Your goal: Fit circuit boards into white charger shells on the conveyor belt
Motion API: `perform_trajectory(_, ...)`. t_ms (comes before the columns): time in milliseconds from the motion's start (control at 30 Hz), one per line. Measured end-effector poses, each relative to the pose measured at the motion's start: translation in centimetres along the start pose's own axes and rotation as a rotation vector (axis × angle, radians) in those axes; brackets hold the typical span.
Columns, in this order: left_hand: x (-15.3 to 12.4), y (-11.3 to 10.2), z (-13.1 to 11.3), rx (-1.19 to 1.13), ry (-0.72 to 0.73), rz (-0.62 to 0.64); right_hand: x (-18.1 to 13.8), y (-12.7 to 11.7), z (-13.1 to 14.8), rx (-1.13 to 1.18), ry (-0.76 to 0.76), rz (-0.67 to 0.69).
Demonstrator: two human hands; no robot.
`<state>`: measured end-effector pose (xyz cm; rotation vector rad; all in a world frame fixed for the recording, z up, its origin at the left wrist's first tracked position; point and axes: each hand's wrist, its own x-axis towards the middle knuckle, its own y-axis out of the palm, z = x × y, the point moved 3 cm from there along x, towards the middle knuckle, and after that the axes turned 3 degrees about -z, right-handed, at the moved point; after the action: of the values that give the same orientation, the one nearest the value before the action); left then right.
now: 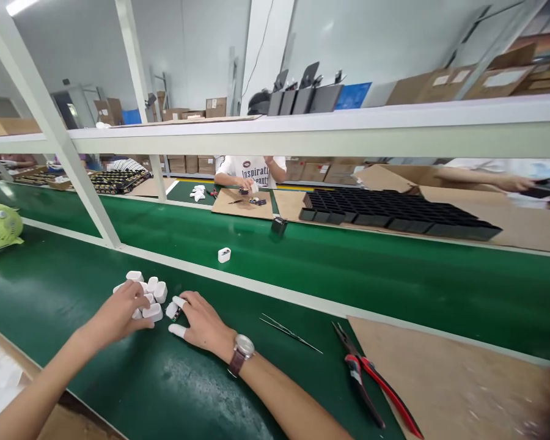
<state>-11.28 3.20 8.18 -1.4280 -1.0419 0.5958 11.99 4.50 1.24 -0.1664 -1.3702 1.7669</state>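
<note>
My left hand reaches over a cluster of small white plastic housings, its thumb and fingers apart around some of them. No firm grip shows there, though the fingertips are partly hidden. My right hand lies just to the right, thumb and index finger spread, with white finger cots on them. Close by its index fingertip is a white piece with a small circuit board; whether they touch is unclear. Right of that hand lie metal tweezers and red-and-black long-nose pliers.
Beyond a pale divider strip, a white housing and a black case sit on a green belt. Many black cases stand on cardboard. A co-worker sits opposite. A green fan is far left. A shelf beam crosses overhead.
</note>
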Motion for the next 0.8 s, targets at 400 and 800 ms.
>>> perform_trajectory(400, 0.2, 4.1, -6.3, -0.316, 0.295, -0.037, -10.5, -4.3, -3.6, -0.186, 0.411, 0.023)
perform_trajectory(800, 6.9, 11.0, -9.5, -0.611, 0.047, 0.158, -12.1, -6.0, -3.4, -0.173, 0.093, 0.129)
